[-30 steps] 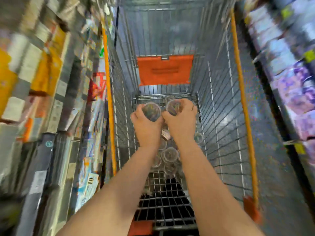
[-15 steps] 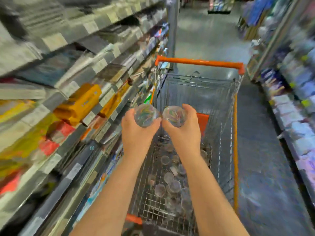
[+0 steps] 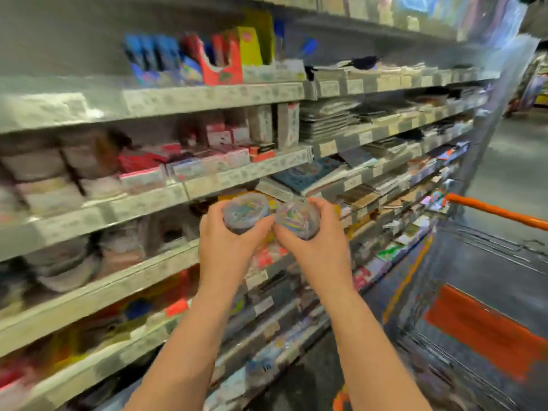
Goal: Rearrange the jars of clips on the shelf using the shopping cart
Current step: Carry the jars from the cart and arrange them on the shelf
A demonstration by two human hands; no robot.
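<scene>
My left hand [image 3: 228,244] grips a clear round jar of coloured clips [image 3: 244,212], and my right hand [image 3: 318,247] grips a second clip jar [image 3: 298,219]. The two jars touch side by side, held up in front of the middle shelf [image 3: 243,173] of the stationery rack. The wire shopping cart [image 3: 480,292] with its orange rim [image 3: 498,210] stands at the lower right, below and right of my hands. Its contents are out of view. The picture is blurred by motion.
The rack on the left has several shelves packed with boxes, notebooks and packets. White tubs [image 3: 68,262] fill a lower shelf at the left. The aisle floor [image 3: 516,158] runs on past the cart at the far right.
Both hands have lifted the two jars out of the cart and swung them left and up toward the shelves. My view turned from the cart to the rack.
</scene>
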